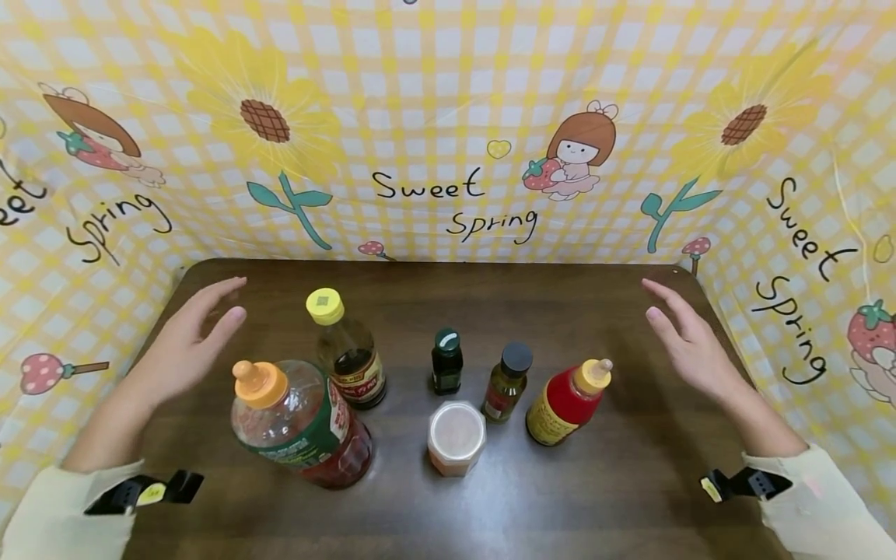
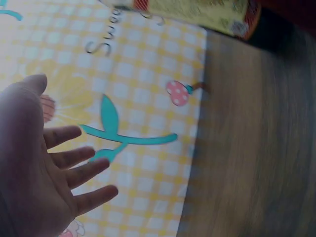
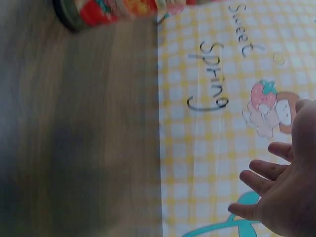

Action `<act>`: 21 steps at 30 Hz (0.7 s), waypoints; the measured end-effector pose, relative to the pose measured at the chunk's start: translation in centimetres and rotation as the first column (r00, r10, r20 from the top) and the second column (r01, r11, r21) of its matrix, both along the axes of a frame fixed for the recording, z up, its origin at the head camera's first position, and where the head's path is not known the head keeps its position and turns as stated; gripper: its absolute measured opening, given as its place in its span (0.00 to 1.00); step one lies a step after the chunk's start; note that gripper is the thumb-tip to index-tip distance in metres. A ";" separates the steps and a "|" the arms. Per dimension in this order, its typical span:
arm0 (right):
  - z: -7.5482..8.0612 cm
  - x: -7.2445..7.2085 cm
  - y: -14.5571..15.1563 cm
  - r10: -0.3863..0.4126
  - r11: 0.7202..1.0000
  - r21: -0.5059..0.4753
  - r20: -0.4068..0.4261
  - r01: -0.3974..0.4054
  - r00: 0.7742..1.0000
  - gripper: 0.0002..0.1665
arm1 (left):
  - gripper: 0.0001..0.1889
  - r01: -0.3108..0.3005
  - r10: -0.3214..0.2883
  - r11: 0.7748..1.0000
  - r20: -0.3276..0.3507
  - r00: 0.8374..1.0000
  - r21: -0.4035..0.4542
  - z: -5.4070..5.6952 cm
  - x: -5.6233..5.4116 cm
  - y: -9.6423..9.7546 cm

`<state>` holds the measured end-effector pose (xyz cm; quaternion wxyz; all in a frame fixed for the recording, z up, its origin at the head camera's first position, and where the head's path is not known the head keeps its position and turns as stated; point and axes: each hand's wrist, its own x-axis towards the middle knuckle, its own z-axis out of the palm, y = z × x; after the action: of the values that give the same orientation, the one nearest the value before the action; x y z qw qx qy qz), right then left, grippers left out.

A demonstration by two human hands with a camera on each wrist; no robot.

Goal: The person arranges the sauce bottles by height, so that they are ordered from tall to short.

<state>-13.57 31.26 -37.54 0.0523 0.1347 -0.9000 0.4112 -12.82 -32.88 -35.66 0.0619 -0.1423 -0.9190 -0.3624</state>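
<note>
My left hand point(image 1: 189, 342) is held over the table's left side, its fingers extended and touching nothing. Nearest to it are a large clear bottle point(image 1: 308, 451) with an orange cap and red contents, and a yellow-capped bottle point(image 1: 353, 354) of dark liquid. On the opposite side, my right hand point(image 1: 689, 342) hovers with fingers apart and holds nothing. A red squeeze bottle point(image 1: 563, 404) with a yellow nozzle is closest to it. Both wrist views show the left hand point(image 2: 44, 163) and right hand point(image 3: 286, 187) bare and spread.
Between the larger bottles stand a small dark green bottle point(image 1: 446, 364), a small black-capped bottle point(image 1: 505, 389) and a pale-lidded jar point(image 1: 456, 439). They share a brown wooden table point(image 1: 420, 517). A yellow checked cloth point(image 1: 413, 101) rises behind and along both sides.
</note>
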 end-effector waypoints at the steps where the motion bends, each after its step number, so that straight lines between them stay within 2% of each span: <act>1: -0.2 0.3 -0.3 0.010 1.000 -0.018 -0.012 -0.011 1.000 0.28 | 0.24 0.002 -0.002 1.000 -0.014 1.000 0.024 0.1 0.6 0.1; 5: -0.7 1.6 -1.5 0.079 0.990 -0.112 -0.052 -0.084 0.995 0.25 | 0.21 0.040 -0.032 0.991 -0.066 0.997 0.127 0.3 3.0 0.8; 9: -0.8 2.6 -2.6 0.162 0.960 -0.214 -0.090 -0.178 0.983 0.25 | 0.21 0.097 -0.070 0.974 -0.137 0.988 0.205 0.4 4.6 1.7; 10: -0.8 2.8 -2.8 0.178 0.952 -0.234 -0.098 -0.196 0.979 0.25 | 0.20 0.127 -0.091 0.961 -0.153 0.984 0.247 0.4 4.9 2.0; 11: -0.8 3.0 -3.0 0.194 0.945 -0.248 -0.103 -0.214 0.976 0.25 | 0.20 0.166 -0.119 0.938 -0.167 0.979 0.305 0.3 5.1 2.2; 12: -0.8 3.2 -3.3 0.208 0.938 -0.259 -0.107 -0.229 0.972 0.25 | 0.21 0.208 -0.150 0.909 -0.183 0.972 0.360 0.2 5.2 2.3; 13: -0.8 3.4 -3.5 0.221 0.934 -0.262 -0.111 -0.243 0.969 0.26 | 0.22 0.258 -0.187 0.870 -0.204 0.961 0.420 0.0 5.3 2.5; 14: -0.8 3.6 -3.7 0.236 0.930 -0.263 -0.110 -0.257 0.966 0.26 | 0.24 0.316 -0.233 0.820 -0.227 0.946 0.477 -0.1 5.4 2.7; 16: -1.0 3.9 -4.1 0.272 0.915 -0.275 -0.115 -0.293 0.956 0.27 | 0.27 0.417 -0.326 0.699 -0.260 0.909 0.581 -0.4 5.6 3.0; 17: -1.1 4.0 -4.3 0.292 0.907 -0.282 -0.116 -0.313 0.950 0.27 | 0.28 0.458 -0.364 0.648 -0.281 0.888 0.609 -0.5 5.6 3.2; 19: -1.3 4.3 -4.6 0.331 0.889 -0.291 -0.124 -0.353 0.936 0.28 | 0.30 0.527 -0.426 0.575 -0.320 0.846 0.626 -0.6 5.7 3.7; 21: -1.5 4.5 -5.0 0.359 0.871 -0.307 -0.133 -0.383 0.924 0.29 | 0.31 0.569 -0.465 0.530 -0.346 0.815 0.628 -0.7 5.8 4.3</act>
<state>-9.10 26.30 -39.08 0.0262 0.3091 -0.7739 0.5522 -7.07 -28.55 -36.34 0.0634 -0.3976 -0.6162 -0.6769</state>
